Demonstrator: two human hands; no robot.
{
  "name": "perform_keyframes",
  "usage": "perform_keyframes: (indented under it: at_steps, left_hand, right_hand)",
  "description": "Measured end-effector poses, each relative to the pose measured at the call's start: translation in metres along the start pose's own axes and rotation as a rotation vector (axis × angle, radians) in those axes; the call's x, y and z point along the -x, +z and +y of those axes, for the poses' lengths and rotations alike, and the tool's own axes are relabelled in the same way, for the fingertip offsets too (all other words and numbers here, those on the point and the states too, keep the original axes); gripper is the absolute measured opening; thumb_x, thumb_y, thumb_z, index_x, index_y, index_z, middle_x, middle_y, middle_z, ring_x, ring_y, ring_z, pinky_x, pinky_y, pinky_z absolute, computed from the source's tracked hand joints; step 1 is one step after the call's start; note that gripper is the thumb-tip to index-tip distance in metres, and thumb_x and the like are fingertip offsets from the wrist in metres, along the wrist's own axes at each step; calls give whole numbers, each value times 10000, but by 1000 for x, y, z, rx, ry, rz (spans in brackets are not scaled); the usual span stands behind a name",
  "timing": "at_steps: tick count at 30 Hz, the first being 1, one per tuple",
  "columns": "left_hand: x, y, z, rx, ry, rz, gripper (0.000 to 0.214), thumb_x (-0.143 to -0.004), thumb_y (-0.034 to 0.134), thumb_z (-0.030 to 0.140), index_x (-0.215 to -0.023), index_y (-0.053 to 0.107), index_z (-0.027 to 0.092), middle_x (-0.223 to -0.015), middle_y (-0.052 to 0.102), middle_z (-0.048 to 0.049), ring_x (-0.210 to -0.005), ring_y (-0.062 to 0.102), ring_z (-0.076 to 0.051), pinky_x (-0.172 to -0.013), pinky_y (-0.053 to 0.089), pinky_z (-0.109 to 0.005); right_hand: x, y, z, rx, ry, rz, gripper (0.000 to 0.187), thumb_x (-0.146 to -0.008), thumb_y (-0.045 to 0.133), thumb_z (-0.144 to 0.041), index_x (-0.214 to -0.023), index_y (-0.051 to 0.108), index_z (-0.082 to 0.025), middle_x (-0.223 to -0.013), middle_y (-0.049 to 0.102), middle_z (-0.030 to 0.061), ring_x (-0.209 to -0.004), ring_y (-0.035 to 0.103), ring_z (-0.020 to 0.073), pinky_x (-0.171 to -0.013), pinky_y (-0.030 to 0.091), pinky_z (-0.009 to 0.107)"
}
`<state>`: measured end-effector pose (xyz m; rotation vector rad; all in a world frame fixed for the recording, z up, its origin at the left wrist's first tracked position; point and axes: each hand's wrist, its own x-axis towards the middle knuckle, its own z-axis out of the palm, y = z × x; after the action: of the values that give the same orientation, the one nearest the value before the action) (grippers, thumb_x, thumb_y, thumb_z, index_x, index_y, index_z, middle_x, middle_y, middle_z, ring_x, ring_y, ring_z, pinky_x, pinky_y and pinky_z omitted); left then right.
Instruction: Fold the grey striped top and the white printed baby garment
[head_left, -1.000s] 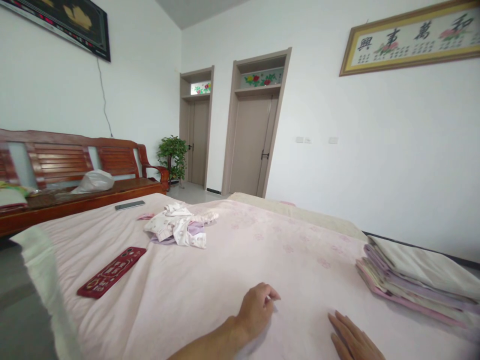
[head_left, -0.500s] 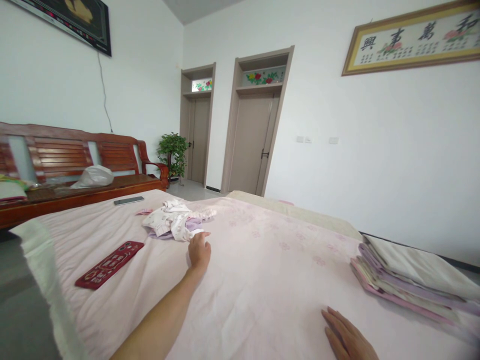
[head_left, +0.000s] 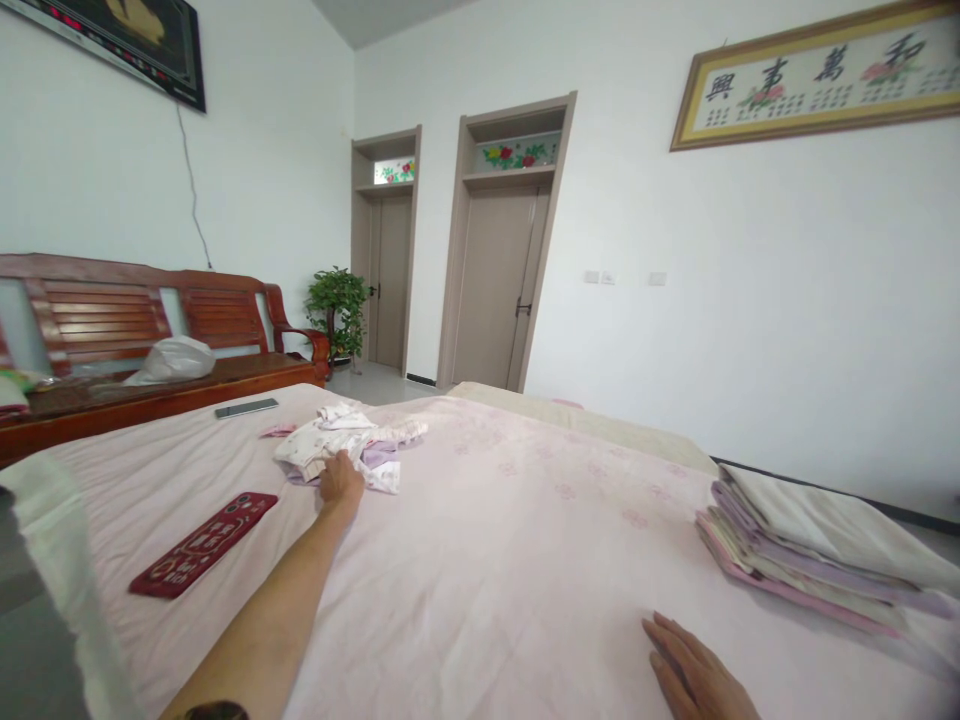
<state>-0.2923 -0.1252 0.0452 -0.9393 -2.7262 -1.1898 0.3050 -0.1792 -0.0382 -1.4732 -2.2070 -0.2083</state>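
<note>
My left hand (head_left: 341,482) reaches to the near side of a crumpled pile of small clothes (head_left: 382,455), white with a fine print and some lilac. Its fingers are bent closed on the edge of a white printed garment (head_left: 304,445), and the fingertips are partly hidden. My right hand (head_left: 694,668) lies flat on the pale pink bed sheet (head_left: 510,570), fingers stretched out, holding nothing. Beyond it to the right is a stack of folded cloths (head_left: 817,555) in cream, lilac and pink.
A dark red case with lettering (head_left: 204,545) lies on the sheet left of my left arm. Farther back is a flat grey phone (head_left: 246,408). Behind the bed stand a wooden bench (head_left: 225,320) holding a white plastic bag (head_left: 176,360), and a potted plant (head_left: 336,310).
My left hand has moved left and onto the clothes, closing on their near edge. A white flap at the pile's right now shows. My right hand stays in place; the view has shifted slightly.
</note>
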Motion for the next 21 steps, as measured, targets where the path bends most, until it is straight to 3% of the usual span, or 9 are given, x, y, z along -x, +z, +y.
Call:
perform_keyframes:
  at_steps: [3,6,11,14,17,19,20,21]
  left_hand:
    - [-8,-14,4,38,-57,-65,243,-888,577,219,-1108,620,125,-1141,625,-139,-1052,606,-280,-870,485,-423]
    - [-11,-29,21,104,-79,-85,295,-919,579,357,-1116,612,139,-1120,635,-84,-991,621,-212,-863,510,-414]
    - [15,-41,80,275,152,-82,272,-865,445,155,-1019,667,132,-1017,695,-78,-990,618,-235,-817,456,-309]
    - [68,-39,119,381,389,-194,342,-813,371,90,-960,676,139,-926,703,-48,-916,619,-186,-786,449,-254]
    - [151,-34,139,454,650,-439,324,-759,390,77,-840,694,158,-797,701,1,-787,620,-138,-723,455,-205]
    - [210,-31,138,458,854,-700,256,-683,471,70,-724,702,174,-706,697,32,-707,620,-121,-680,457,-182]
    - [237,-29,134,429,1050,-943,283,-681,472,60,-766,714,179,-758,715,26,-732,629,-124,-697,463,-188]
    - [258,-27,128,414,1175,-1067,323,-698,465,56,-834,724,194,-821,726,21,-766,639,-128,-724,471,-197]
  right_hand:
    - [0,4,2,22,28,15,449,-892,446,-409,-1233,661,-213,-1317,614,60,-1222,568,275,-1031,490,442]
    - [0,5,1,22,36,12,441,-906,436,-415,-1238,655,-224,-1325,608,58,-1232,560,269,-1045,475,444]
    - [-3,0,-6,-18,63,-5,442,-921,419,-427,-1226,660,-216,-1330,604,68,-1232,557,272,-1071,442,466]
    - [-3,-2,-10,-78,99,-14,445,-916,420,-433,-1217,665,-216,-1331,603,66,-1239,550,277,-1087,418,480]
    - [-3,-5,-9,-189,175,-11,478,-902,418,-452,-1217,657,-184,-1326,605,83,-1240,547,281,-1105,391,474]
    - [-2,-10,-8,-293,279,3,514,-897,394,-471,-1219,643,-156,-1305,618,101,-1219,561,279,-1094,401,457]
    - [-1,-13,-8,-344,340,12,527,-895,382,-482,-1214,640,-152,-1291,627,104,-1207,570,277,-1082,412,448]
    - [-1,-16,-8,-389,397,16,533,-892,373,-492,-1206,640,-155,-1276,637,104,-1196,577,274,-1070,422,439]
